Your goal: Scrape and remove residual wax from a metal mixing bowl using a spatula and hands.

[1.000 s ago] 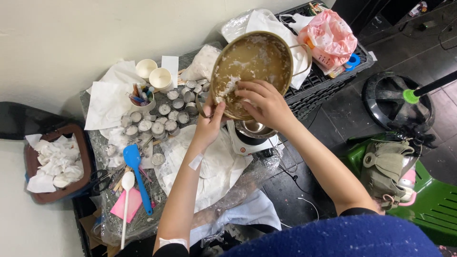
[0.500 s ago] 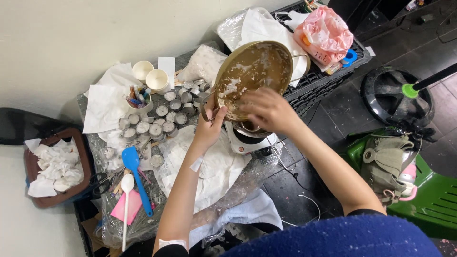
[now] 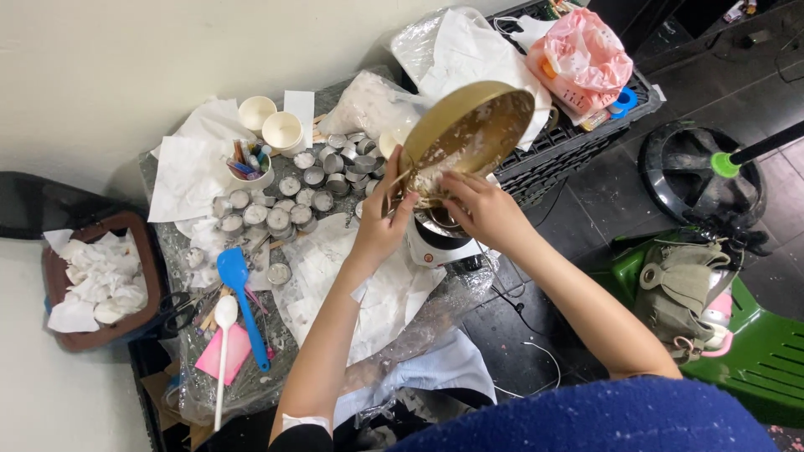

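- Left hand [image 3: 381,226]: fingers closed on the lower rim of the gold pot [image 3: 469,138], at centre frame, bracing it from the picture-left side.
- Right hand [image 3: 486,209]: fingers curled at the pot's lower lip, touching the white residue inside; whether it grips a small tool cannot be told.
- The gold pot sits above centre frame, tipped steeply on edge. Its open mouth faces the lower right of the frame, towards the camera; its base faces the upper left. The rim's long axis runs from lower left to upper right.
- Judgement: the tilt brings the coated inside wall within reach of the right hand, and the low edge hangs over the small white hotplate [image 3: 435,243] so that loosened residue drops there rather than on the worktop [image 3: 335,351].
- The hotplate stands directly beneath the pot, just beside both hands, on crumpled white paper and plastic sheeting.
- A cluster of small metal tins [image 3: 285,197] lies left of the left hand, near but not touching it.
- A blue spatula [image 3: 239,293] and a white spoon [image 3: 222,335] lie at lower left, well apart from the hands.
- Two paper cups [image 3: 270,121] stand at upper left; a brown bin [image 3: 100,280] of white scraps sits at far left.
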